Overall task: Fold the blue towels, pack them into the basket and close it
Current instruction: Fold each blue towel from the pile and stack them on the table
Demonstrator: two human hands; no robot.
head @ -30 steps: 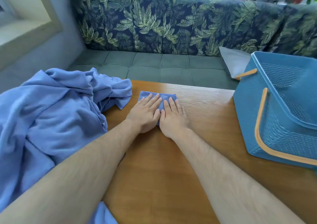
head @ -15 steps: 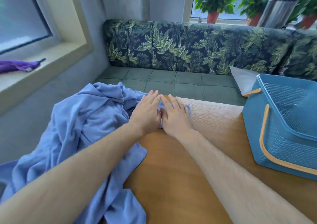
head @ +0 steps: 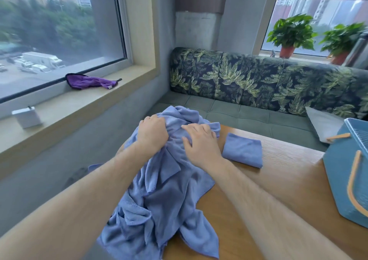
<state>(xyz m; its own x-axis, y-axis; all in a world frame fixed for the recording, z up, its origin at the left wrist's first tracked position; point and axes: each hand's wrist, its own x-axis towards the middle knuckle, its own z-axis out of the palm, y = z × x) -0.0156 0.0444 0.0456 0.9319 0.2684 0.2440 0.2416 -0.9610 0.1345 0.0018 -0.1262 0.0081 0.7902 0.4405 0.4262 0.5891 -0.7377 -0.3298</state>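
Observation:
A crumpled heap of blue towels (head: 165,204) covers the left end of the wooden table (head: 278,176). My left hand (head: 152,133) grips a bunch of cloth at the heap's far end, fingers curled into it. Beside it, my right hand (head: 201,143) lies on the same heap with fingers bent, pressing into the fabric. One small folded blue towel (head: 243,150) rests flat on the table just right of my right hand. The blue basket (head: 338,180) with orange handles stands at the right edge, its lid up.
A leaf-patterned bench sofa (head: 258,84) runs behind the table, with a grey cushion (head: 322,124) on it. On the left window sill lie a purple cloth (head: 89,81) and a white box (head: 26,117). Potted plants (head: 290,34) stand on the far sill.
Both hands left the folded towel and shifted left onto the crumpled heap; the left hand took hold of cloth. The folded towel now lies uncovered. The camera lifted and turned left.

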